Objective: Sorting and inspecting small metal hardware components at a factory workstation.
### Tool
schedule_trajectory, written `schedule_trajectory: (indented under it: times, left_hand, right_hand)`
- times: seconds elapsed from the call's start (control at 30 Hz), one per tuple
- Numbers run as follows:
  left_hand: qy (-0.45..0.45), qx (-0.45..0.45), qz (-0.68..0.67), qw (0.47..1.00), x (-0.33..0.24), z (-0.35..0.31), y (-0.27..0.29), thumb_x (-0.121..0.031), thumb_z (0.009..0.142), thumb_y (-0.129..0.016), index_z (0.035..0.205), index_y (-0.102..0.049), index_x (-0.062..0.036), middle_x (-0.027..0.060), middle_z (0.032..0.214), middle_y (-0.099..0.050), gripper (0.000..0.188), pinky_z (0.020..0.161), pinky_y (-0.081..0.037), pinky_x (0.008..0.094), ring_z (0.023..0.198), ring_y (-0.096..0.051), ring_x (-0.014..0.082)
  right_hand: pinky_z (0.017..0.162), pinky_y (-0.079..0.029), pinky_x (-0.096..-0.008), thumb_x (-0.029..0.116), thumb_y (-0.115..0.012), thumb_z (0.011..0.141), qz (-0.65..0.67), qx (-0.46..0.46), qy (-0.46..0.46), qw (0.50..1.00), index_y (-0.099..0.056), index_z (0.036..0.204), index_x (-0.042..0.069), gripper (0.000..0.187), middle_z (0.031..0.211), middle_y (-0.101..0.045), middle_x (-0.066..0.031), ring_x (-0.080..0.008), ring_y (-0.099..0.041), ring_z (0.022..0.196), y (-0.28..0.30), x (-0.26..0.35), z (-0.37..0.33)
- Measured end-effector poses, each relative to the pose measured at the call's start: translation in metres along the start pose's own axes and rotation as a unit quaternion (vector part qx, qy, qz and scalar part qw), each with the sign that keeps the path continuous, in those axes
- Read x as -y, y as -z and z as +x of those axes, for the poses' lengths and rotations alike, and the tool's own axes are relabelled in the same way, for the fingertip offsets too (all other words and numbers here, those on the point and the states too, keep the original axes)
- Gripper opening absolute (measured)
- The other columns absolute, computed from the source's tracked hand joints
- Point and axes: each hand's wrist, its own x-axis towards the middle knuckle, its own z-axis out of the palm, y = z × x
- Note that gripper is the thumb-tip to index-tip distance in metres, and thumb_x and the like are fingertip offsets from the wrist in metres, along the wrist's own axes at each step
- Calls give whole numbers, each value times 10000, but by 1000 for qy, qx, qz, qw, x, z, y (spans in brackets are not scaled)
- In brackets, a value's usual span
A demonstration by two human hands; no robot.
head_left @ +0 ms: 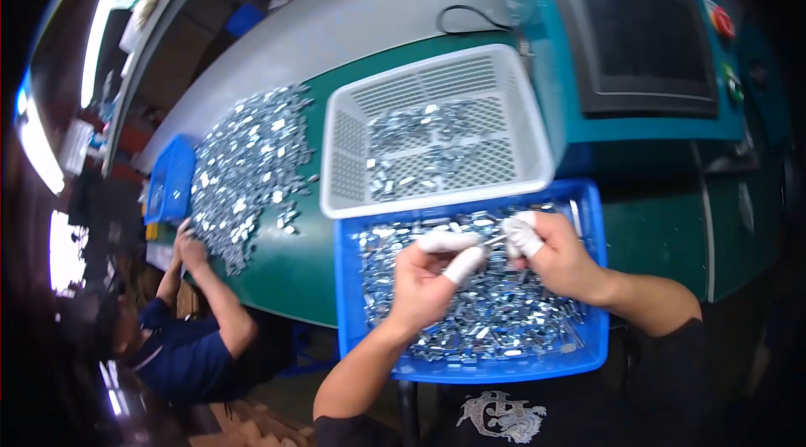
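Over a smooth blue plastic bin (512, 370) of glinting metal pieces (478, 331), the right hand (561, 258) pinches a slim metal piece (495, 240) in white-sheathed fingers (524, 237); whether the left hand (426, 279) grips it, I cannot tell.

We face a long table (378, 10), grey along the far side and green nearer us. At our left, bright light tubes (99, 40) glow beside a shelf (149, 27); below, a white glare (67, 250) shines, its source unclear to us.

Factory workshop with machine (643, 46), heaped metal parts (252, 157)
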Motion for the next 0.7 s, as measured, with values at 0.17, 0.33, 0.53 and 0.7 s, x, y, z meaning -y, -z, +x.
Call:
schedule_trajectory:
  times: [0.17, 0.33, 0.53, 0.7]
  left_hand:
    - [-60, -13, 110, 992, 5, -1, -4, 4, 812, -649, 929, -629, 1, 82, 868, -658, 119, 723, -518, 261, 800, -632, 142]
    - [49, 7, -93, 994, 8, -4, -9, -7, 824, -636, 942, -608, -12, 93, 857, -656, 122, 670, -529, 258, 758, -635, 144]
    - [-318, 15, 313, 895, -8, 5, -7, 43, 708, -687, 896, -626, -32, 113, 862, -651, 212, 652, -506, 296, 751, -638, 240]
    - [-238, -34, 256, 936, -15, 3, -12, 7, 681, -751, 970, -637, -17, 109, 900, -657, 311, 724, -499, 310, 807, -634, 201]
  right_hand:
    - [494, -375, -218, 187, -446, 956, -76, -20, 18, 997, -515, 692, 46, 307, 592, -510, 10, -57, -444, 522, -2, -2, -3]
    - [431, -312, -184, 233, -454, 954, -41, 2, 18, 999, -534, 688, 69, 322, 572, -525, 21, -16, -402, 474, -4, -1, -4]
    - [436, -334, -214, 305, -409, 966, 19, 53, -185, 981, -511, 621, 67, 431, 515, -493, 0, -59, -424, 459, 7, 9, -1]
    - [383, -252, -230, 400, -368, 966, 260, 96, -255, 926, -536, 755, 26, 461, 498, -422, -12, -79, -329, 406, 7, 8, 6]
